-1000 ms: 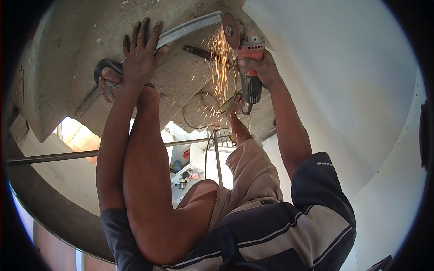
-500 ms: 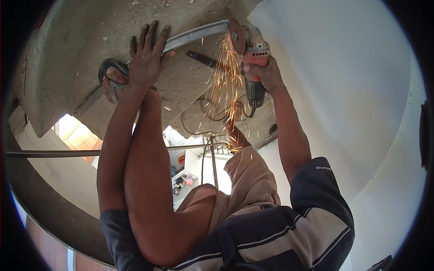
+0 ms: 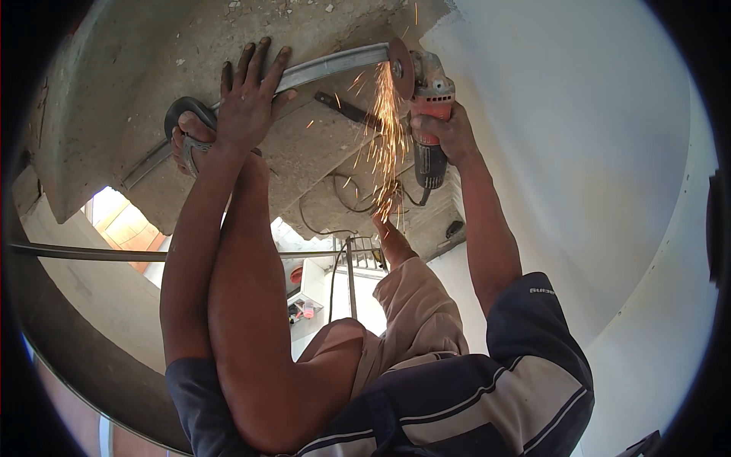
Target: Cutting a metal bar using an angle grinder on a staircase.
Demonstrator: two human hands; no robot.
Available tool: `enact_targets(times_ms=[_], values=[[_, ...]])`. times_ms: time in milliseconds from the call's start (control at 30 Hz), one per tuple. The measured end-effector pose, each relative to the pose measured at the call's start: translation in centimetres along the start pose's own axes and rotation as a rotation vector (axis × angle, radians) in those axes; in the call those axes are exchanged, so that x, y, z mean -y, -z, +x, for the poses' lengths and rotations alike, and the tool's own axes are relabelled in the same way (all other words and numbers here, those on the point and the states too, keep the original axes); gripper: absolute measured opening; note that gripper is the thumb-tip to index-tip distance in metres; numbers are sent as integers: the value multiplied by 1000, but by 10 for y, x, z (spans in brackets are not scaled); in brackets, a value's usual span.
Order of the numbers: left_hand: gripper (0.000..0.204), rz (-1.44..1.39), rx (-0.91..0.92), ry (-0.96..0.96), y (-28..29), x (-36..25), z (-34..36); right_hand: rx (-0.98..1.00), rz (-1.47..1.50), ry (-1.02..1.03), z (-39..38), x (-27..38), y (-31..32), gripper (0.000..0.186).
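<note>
My left hand (image 3: 247, 103) lies spread over a long silver metal bar (image 3: 331, 58), pressing on it with fingers apart. My sandalled foot (image 3: 190, 129) rests on the same bar just below that hand. In my right hand (image 3: 449, 126) is a red and black angle grinder (image 3: 430, 91), its disc (image 3: 400, 68) touching the bar's right end. A bright stream of sparks (image 3: 388, 114) falls from the disc toward my other leg. A dark flat metal piece (image 3: 339, 104) lies beside the bar.
A worn concrete surface (image 3: 114, 84) carries a black cable (image 3: 304, 221). A metal rail (image 3: 99, 251) crosses at the left, with openings and a lower level showing small items (image 3: 304, 308) beyond. A curved white wall (image 3: 594, 137) rises at the right.
The grinder and both hands appear slightly lower and further right in the view than a second ago. The spray of sparks has shifted shape, with some flecks now flying above the disc.
</note>
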State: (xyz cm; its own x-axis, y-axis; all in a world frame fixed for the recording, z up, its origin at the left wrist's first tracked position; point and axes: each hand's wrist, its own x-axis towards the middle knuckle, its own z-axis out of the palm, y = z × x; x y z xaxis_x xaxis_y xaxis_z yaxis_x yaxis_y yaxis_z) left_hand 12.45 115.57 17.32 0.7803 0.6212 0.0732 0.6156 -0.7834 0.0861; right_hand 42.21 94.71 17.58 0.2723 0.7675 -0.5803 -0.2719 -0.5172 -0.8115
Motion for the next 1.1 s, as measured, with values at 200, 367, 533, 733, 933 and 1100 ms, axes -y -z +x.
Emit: enact_targets(times_ms=[200,367,533,733,933,1100], values=[[70,24,-4,1,-2,1,-1,16,-21,-11,5,0,0,46],[71,23,-21,2,-1,2,-2,9,12,-61,1,3,-4,46],[71,26,-28,4,-4,0,-1,-7,24,-31,-2,-5,-6,40],[71,28,-40,4,-5,4,-4,15,9,-41,7,10,-7,39],[72,21,-5,14,-2,1,-3,-8,-64,-64,-1,-8,-5,39],[72,12,-29,-6,-3,0,0,-28,7,-19,4,-12,-4,44]])
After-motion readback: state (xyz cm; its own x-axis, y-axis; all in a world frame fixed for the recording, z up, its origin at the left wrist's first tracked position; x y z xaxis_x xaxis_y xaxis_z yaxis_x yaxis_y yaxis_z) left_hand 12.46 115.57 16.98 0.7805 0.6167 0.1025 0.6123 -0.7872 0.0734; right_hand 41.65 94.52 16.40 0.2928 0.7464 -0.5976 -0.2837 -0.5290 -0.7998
